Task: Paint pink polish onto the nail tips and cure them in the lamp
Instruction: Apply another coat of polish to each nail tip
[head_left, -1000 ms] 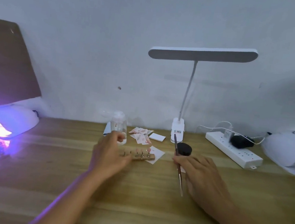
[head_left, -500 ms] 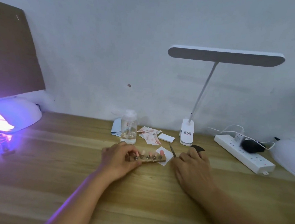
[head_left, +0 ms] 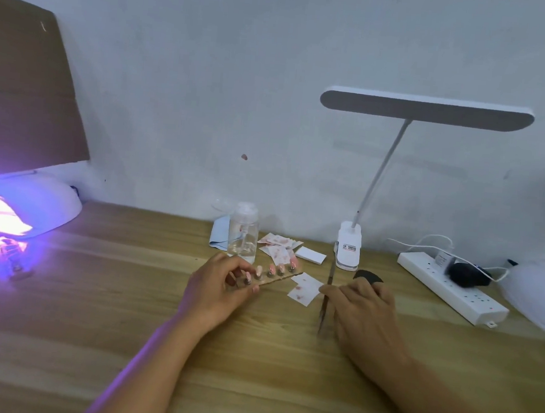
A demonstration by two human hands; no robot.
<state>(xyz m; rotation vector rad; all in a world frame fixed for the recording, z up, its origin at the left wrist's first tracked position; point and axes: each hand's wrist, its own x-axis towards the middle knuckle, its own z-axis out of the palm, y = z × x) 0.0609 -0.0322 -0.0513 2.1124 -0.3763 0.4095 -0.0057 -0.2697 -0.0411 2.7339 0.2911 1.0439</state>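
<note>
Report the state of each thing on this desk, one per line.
curing lamp, lit purple
desk lamp, unlit
left hand, grips nail-tip strip
right hand, holds brush
clear bottle, upright
power strip, one plug in

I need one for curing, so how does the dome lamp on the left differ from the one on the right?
The left dome lamp glows purple inside; the right dome lamp shows no glow. The left dome lamp stands in front of a brown board; the right dome lamp stands beside the power strip. Both are white, rounded and cut off by the picture's edge.
</note>
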